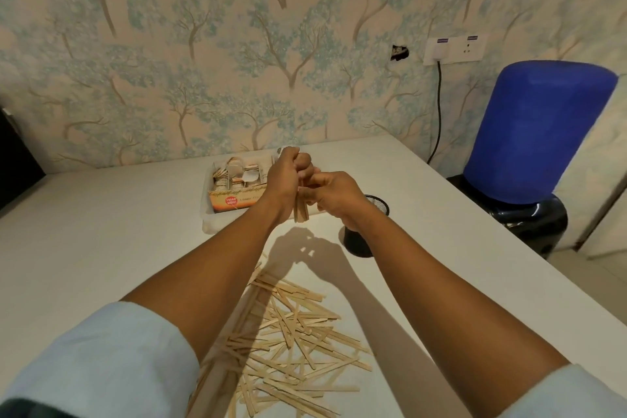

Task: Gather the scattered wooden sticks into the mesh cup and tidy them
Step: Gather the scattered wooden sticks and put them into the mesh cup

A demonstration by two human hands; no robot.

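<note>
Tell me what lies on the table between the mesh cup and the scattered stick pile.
Head view: only bare white table crossed by the hands' shadow lies between the mesh cup and the stick pile.

head cam: we look forward-down from above | close over worktop [101, 231] | facing wall [237, 44] | single view

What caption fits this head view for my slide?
Both hands, left hand and right hand, grip a bundle of sticks beside the mesh cup; loose sticks litter the table.
</note>
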